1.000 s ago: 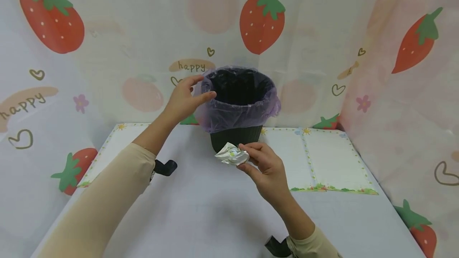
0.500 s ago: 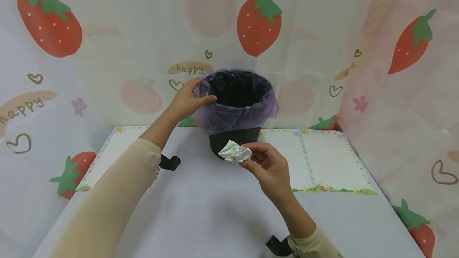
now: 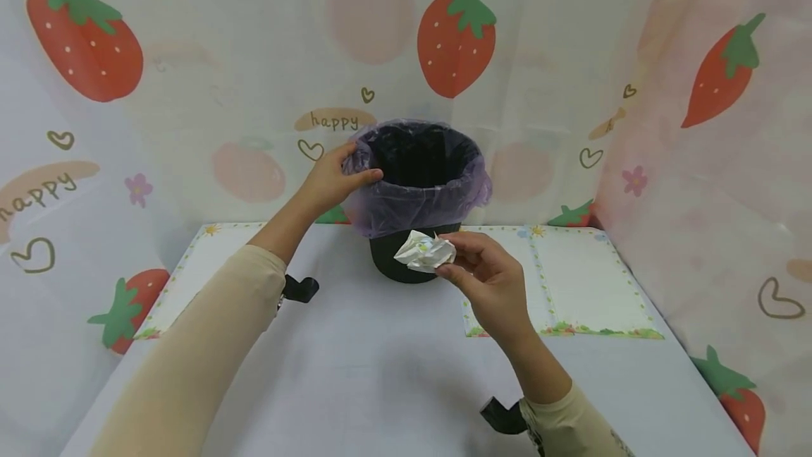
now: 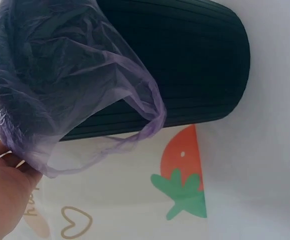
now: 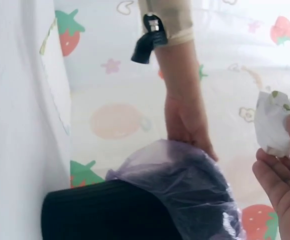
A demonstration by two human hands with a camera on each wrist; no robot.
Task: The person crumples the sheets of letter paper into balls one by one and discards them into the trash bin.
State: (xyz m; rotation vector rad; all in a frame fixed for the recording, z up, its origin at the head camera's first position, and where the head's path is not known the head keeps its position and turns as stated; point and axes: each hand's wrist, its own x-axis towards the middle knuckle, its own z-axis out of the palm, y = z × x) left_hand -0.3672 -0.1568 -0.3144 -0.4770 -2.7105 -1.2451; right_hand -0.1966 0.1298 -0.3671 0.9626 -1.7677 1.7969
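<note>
My left hand [image 3: 331,176] grips the left rim of a dark trash can [image 3: 392,252], its thumb over the edge. A translucent purple trash bag [image 3: 412,211] lines the can and is folded down over the rim; in the left wrist view its loose bag edge [image 4: 152,107] hangs along the side. In front of the can, my right hand [image 3: 491,284] pinches a crumpled ball of white paper [image 3: 421,252] with green marks between thumb and fingers. The paper is held above the table, below rim height. No contents show in the can's dark opening.
The can stands on a white table [image 3: 355,372] near the back wall. White sheets with flowery borders [image 3: 590,281] lie at the back right and back left. A strawberry-print cloth [image 3: 254,55] hangs behind and at both sides. A dark wrist mount [image 3: 504,416] sits at each cuff.
My right hand has raised the crumpled paper slightly and moved it to the right. The left hand's fingers have settled closer onto the rim. The can stays in place.
</note>
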